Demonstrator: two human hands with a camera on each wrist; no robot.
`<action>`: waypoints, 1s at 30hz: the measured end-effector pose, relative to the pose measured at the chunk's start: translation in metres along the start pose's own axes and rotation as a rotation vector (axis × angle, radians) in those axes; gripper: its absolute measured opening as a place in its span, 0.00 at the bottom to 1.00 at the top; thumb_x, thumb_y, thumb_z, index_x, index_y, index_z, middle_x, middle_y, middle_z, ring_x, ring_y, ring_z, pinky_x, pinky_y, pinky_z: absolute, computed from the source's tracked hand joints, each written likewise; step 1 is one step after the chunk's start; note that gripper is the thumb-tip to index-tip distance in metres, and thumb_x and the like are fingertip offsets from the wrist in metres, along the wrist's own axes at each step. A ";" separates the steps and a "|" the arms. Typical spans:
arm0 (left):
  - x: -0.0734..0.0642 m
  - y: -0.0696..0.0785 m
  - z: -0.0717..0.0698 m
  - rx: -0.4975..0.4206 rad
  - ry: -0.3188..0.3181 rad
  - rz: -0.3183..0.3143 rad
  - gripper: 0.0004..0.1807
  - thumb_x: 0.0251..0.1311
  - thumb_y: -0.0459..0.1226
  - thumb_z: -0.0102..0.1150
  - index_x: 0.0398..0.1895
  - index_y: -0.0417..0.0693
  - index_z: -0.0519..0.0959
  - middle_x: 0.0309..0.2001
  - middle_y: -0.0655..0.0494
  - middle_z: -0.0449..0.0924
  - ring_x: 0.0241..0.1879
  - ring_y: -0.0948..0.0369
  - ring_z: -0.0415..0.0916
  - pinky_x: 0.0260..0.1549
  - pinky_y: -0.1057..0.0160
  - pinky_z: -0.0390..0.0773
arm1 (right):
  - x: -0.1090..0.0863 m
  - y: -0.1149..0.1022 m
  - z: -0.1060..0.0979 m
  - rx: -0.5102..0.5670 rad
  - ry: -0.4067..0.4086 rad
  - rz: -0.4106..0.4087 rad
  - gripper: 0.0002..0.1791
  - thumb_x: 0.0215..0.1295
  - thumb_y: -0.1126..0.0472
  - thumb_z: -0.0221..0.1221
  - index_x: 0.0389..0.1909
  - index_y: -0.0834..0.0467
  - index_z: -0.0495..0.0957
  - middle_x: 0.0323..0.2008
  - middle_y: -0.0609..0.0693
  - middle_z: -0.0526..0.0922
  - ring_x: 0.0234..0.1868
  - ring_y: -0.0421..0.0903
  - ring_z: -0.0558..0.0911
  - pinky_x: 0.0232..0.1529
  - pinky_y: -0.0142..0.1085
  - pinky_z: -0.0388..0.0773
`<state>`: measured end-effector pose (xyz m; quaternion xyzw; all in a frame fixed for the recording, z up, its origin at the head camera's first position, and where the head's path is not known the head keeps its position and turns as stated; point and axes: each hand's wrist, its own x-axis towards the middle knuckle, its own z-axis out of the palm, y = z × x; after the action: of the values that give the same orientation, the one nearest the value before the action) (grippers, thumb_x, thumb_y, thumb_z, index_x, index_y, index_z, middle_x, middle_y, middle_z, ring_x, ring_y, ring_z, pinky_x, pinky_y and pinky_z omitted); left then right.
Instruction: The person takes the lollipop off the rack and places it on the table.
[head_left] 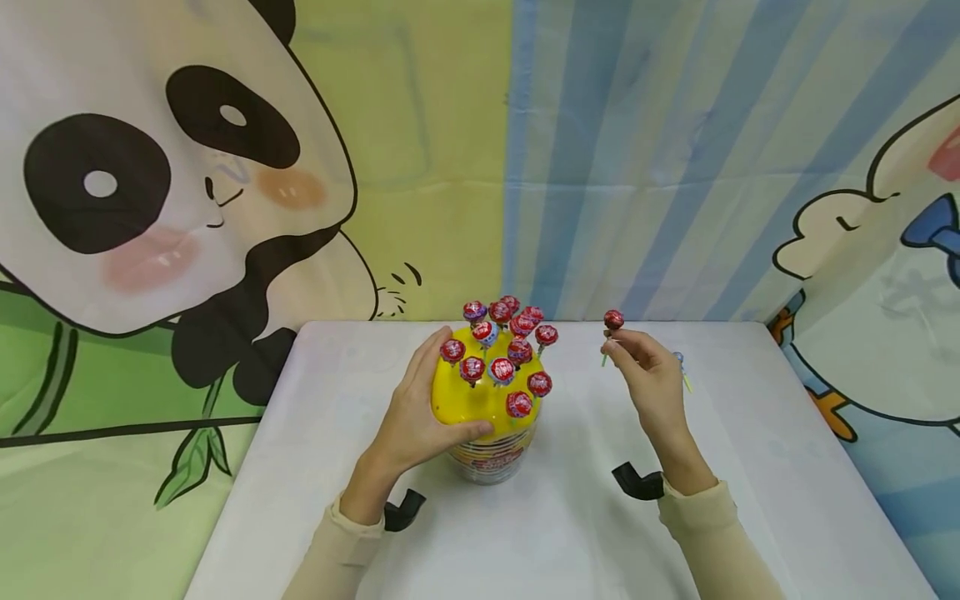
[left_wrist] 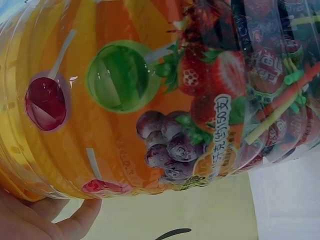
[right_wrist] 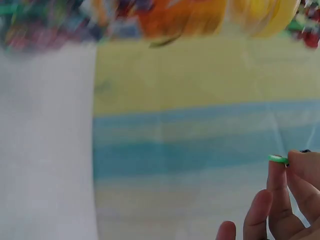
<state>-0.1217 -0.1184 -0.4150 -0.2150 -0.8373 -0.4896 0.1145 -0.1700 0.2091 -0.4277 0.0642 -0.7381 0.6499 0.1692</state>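
Observation:
A clear jar with a yellow lid stands on the table, and several red-wrapped lollipops stick up from the lid. My left hand grips the lid from the left, its thumb across the front edge and its fingers round the far side. In the left wrist view the jar's printed side shows fruit pictures, with lollipops inside. To the right of the jar, my right hand pinches a lollipop by its green stick, head up, above the table.
Beyond my right hand lies a blue-wrapped lollipop with a yellow stick, partly hidden by that hand. The white table ends at a cloth backdrop with a cartoon panda. Dark wrist mounts jut from both wrists.

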 end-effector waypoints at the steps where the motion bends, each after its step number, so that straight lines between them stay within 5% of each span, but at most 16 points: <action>1: 0.000 0.000 0.000 -0.001 0.001 -0.001 0.64 0.42 0.55 0.80 0.80 0.63 0.48 0.77 0.63 0.49 0.60 0.60 0.70 0.55 0.56 0.78 | 0.004 0.007 -0.005 -0.021 0.002 0.038 0.13 0.69 0.63 0.63 0.50 0.66 0.83 0.41 0.52 0.87 0.41 0.43 0.82 0.41 0.30 0.78; 9: 0.001 0.001 0.000 -0.016 0.002 0.003 0.64 0.42 0.54 0.80 0.80 0.54 0.50 0.77 0.62 0.49 0.61 0.59 0.70 0.55 0.55 0.78 | 0.032 0.066 -0.043 -0.244 -0.046 0.287 0.22 0.69 0.49 0.63 0.53 0.61 0.82 0.39 0.43 0.87 0.41 0.46 0.78 0.40 0.35 0.75; 15: 0.001 0.001 0.000 -0.020 0.003 0.000 0.64 0.42 0.55 0.80 0.80 0.52 0.50 0.77 0.62 0.49 0.61 0.59 0.70 0.55 0.56 0.78 | 0.050 0.107 -0.049 -0.346 -0.093 0.436 0.22 0.68 0.50 0.64 0.54 0.61 0.82 0.39 0.48 0.86 0.44 0.55 0.77 0.39 0.39 0.74; 23: 0.000 0.002 0.001 -0.031 -0.002 -0.009 0.64 0.43 0.54 0.80 0.80 0.58 0.50 0.77 0.63 0.49 0.61 0.60 0.70 0.55 0.57 0.78 | 0.054 0.137 -0.058 -0.482 -0.122 0.518 0.20 0.69 0.55 0.62 0.55 0.64 0.81 0.45 0.59 0.81 0.39 0.48 0.76 0.35 0.37 0.72; 30: 0.001 0.001 0.000 -0.031 0.003 0.007 0.64 0.42 0.53 0.81 0.80 0.65 0.49 0.77 0.61 0.49 0.61 0.59 0.69 0.56 0.55 0.77 | 0.057 0.150 -0.062 -0.545 -0.129 0.521 0.20 0.69 0.54 0.62 0.54 0.63 0.81 0.50 0.63 0.80 0.45 0.53 0.76 0.42 0.41 0.73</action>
<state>-0.1222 -0.1180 -0.4135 -0.2188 -0.8286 -0.5026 0.1140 -0.2602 0.2993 -0.5432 -0.1320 -0.8846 0.4456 -0.0377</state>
